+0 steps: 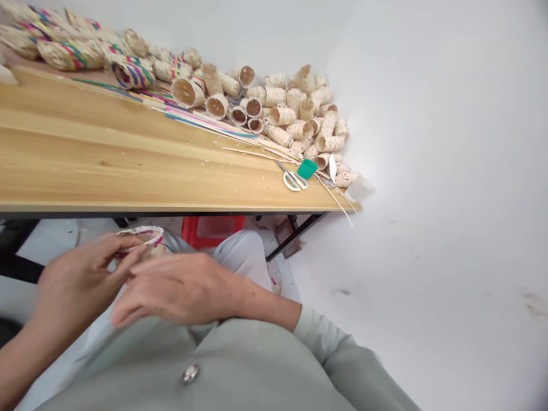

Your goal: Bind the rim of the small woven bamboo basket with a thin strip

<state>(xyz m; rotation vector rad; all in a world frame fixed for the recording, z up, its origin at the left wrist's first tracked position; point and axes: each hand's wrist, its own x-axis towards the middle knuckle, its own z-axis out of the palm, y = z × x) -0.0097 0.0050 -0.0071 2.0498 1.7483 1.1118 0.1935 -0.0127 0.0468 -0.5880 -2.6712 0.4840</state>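
In the head view, the left hand (pixel 77 279) pinches a small woven basket (pixel 153 234) between thumb and fingers, out at nine o'clock, just off the table's (pixel 149 165) near edge. The right hand (pixel 184 285) sits at the basket's four o'clock, its fingers bent and blurred; whether they grip anything, I can't tell. Three o'clock from the basket there's a red stool (pixel 189 231) under the table. On top, towards half past two, lie white-handled scissors (pixel 293 181), a green cup (pixel 307 169) just beside them, and woven cylinders (pixel 282 116) heaped at their twelve.
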